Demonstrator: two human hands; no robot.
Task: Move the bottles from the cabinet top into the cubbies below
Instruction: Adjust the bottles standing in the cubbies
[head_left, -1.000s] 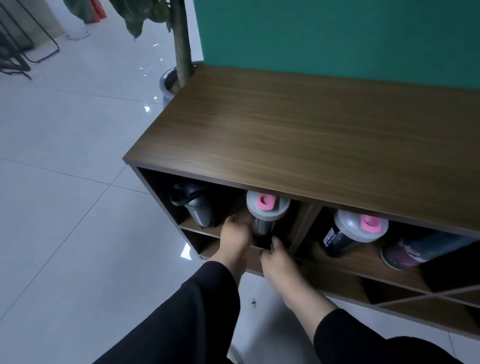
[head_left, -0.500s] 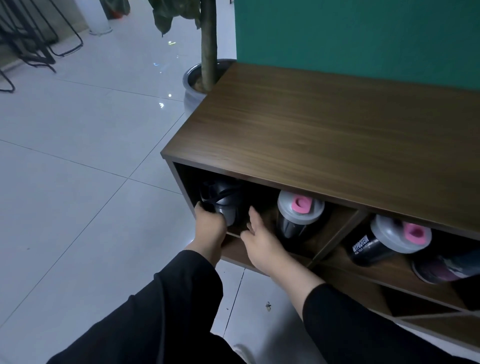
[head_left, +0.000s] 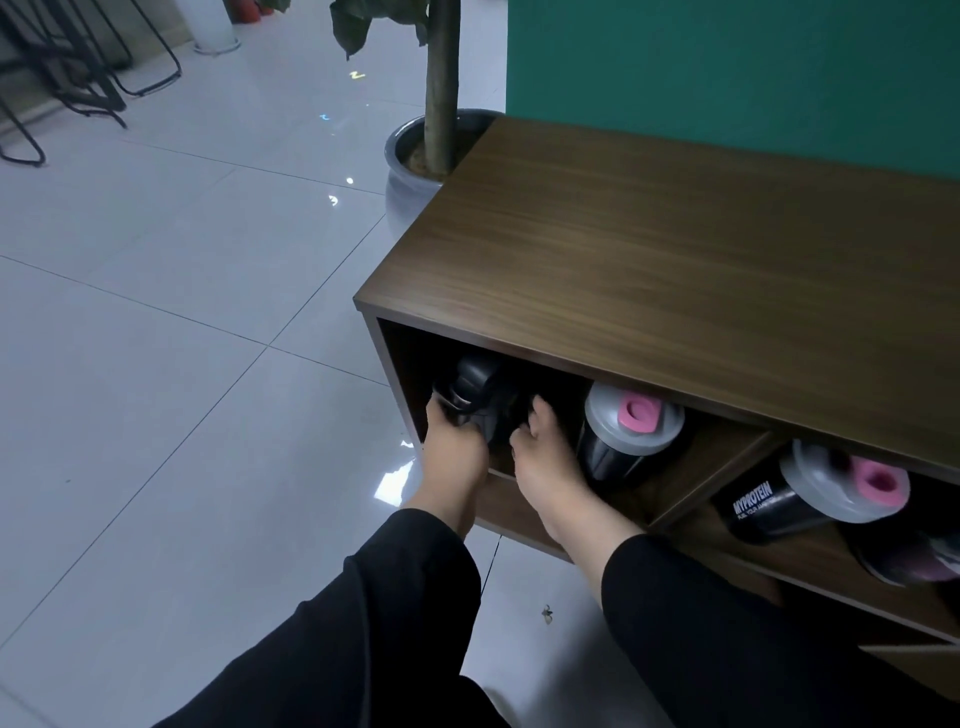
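Observation:
A wooden cabinet (head_left: 675, 270) has a bare top and cubbies below. In the leftmost cubby lies a black bottle (head_left: 475, 387) with a dark lid. My left hand (head_left: 452, 441) grips its left side and my right hand (head_left: 540, 457) holds its right side, fingertips hidden in the dark cubby. Beside it, in the same cubby, a black shaker with a grey lid and pink cap (head_left: 626, 434) lies with its lid facing out. The cubby to the right holds a MYPROTEIN shaker (head_left: 800, 491) and a dark purple bottle (head_left: 914, 558).
A grey plant pot (head_left: 410, 171) with a thick trunk stands at the cabinet's far left corner. A green wall (head_left: 727, 67) rises behind the cabinet. Glossy white floor tiles (head_left: 182, 364) spread to the left, with black metal chair legs (head_left: 78, 88) at the far left.
Both hands left the pink-capped shaker and moved left onto the black bottle in the same cubby. The view has shifted left, so the cabinet sits further right in the frame.

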